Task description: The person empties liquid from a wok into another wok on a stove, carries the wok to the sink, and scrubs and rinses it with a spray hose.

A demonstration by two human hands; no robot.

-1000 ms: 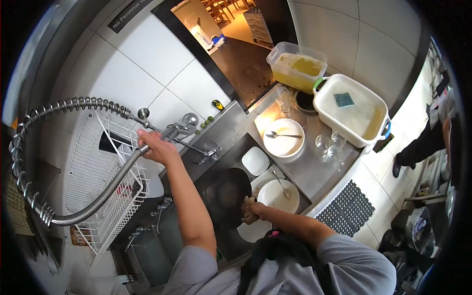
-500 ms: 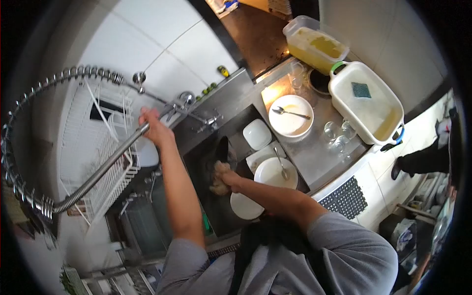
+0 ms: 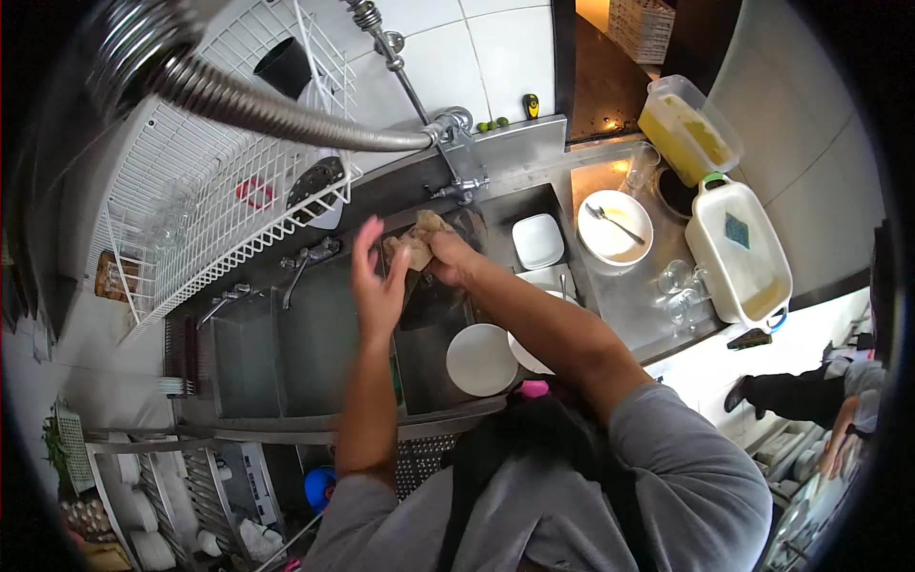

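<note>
My right hand (image 3: 452, 259) is closed on a crumpled tan cloth (image 3: 416, 246) over the right-hand sink basin. My left hand (image 3: 375, 281) is just left of the cloth, with fingers stretched and thumb apart; whether it touches the cloth I cannot tell. Below the hands is a dark, shiny object (image 3: 431, 307), partly covered, whose kind I cannot make out. A white bowl (image 3: 481, 359) stands in the near part of the basin, beside another dish partly hidden by my right forearm. A square white dish (image 3: 538, 240) lies at the basin's far right.
The coiled spray hose (image 3: 276, 110) arches across the upper left, before a white wire rack (image 3: 205, 219). Water fills the left basins (image 3: 319, 334). On the right counter are a white bowl with a spoon (image 3: 615, 229), glasses (image 3: 679, 278) and a white tub (image 3: 739, 243). Another person (image 3: 810, 396) stands far right.
My left hand has let go of the spray hose and come down beside the cloth. My right hand has raised the cloth slightly. The camera view has shifted left.
</note>
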